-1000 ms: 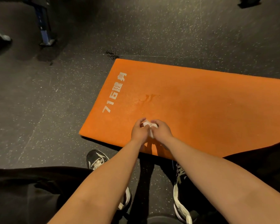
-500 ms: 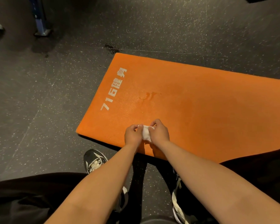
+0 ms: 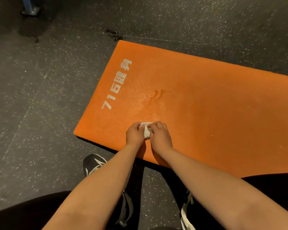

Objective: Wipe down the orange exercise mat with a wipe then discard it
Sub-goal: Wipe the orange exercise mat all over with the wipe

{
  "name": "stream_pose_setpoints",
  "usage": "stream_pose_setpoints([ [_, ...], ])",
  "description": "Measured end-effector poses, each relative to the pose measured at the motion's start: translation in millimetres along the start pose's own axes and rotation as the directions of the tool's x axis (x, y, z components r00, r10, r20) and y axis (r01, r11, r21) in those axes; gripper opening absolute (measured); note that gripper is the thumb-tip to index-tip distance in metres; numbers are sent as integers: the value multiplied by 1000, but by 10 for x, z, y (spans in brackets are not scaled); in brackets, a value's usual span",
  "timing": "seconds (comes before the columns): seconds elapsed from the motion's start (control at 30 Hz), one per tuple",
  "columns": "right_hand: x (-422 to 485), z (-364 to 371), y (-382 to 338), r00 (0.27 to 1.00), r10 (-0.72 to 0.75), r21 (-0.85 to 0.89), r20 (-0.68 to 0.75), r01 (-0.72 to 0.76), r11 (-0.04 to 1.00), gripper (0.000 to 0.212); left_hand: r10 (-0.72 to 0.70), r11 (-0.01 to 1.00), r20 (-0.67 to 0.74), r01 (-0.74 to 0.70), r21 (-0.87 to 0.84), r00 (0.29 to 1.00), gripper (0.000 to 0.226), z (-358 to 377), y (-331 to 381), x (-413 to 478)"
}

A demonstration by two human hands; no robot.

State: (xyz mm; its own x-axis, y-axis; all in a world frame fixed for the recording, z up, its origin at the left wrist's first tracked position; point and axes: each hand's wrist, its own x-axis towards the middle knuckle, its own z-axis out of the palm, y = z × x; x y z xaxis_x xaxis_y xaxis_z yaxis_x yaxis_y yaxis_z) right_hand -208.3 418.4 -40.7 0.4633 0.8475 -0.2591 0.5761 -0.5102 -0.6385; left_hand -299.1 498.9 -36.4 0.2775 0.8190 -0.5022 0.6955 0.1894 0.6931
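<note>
Centre frame: your left hand (image 3: 135, 136) and right hand (image 3: 160, 137) still pinch the wipe (image 3: 146, 132) over the orange mat (image 3: 206, 105); wiping seemingly unstarted

- The floor (image 3: 40, 97) is dark rubber, flecked all over with pale speckles.
- Thin straight seams (image 3: 23, 117) cross it, one running diagonally at left.
- A rough, crumbled black patch (image 3: 114, 34) breaks the surface farther off.
- A blue post (image 3: 27, 2) stands on a metal foot plate (image 3: 31, 11) at far left.
- The light is dim and warm.
</note>
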Motion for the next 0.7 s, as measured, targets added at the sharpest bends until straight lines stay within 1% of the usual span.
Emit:
stream_pose_setpoints([
  [0.13,68,178,-31,988,-98,-3,122,99,995,46,8,999,7,-8,-38,1000,31,-44,36,154],
  [0.2,115,250,-18,974,-106,-37,202,115,993,52,6,999,-4,-6,-41,1000,36,-59,38,229],
  [0.23,150,280,3,963,-108,-69,245,128,989,55,17,1000,-9,-17,-6,1000,39,-64,30,267],
  [0.3,224,327,49,944,-126,-162,306,182,970,61,50,987,-12,-47,153,999,45,-78,4,328],
  [0.37,325,357,89,932,-136,-236,336,223,946,64,63,951,9,-63,301,998,52,-112,-47,373],
  [0.43,479,334,122,935,-112,-283,337,214,935,64,66,918,55,-82,387,996,58,-146,-130,398],
  [0.5,660,269,146,959,-54,-318,277,145,937,64,87,887,94,-120,445,992,60,-162,-225,412],
  [0.6,819,216,99,981,37,-332,192,29,943,64,112,880,97,-144,453,989,61,-157,-293,409],
  [0.63,811,235,54,981,40,-323,188,24,946,64,119,888,88,-146,437,989,60,-148,-299,406],
  [0.67,778,273,8,979,11,-311,205,55,949,63,124,900,76,-144,411,989,60,-140,-308,404],
  [0.7,728,311,-33,970,-49,-296,239,121,948,61,126,914,63,-140,381,990,60,-136,-318,404],
])
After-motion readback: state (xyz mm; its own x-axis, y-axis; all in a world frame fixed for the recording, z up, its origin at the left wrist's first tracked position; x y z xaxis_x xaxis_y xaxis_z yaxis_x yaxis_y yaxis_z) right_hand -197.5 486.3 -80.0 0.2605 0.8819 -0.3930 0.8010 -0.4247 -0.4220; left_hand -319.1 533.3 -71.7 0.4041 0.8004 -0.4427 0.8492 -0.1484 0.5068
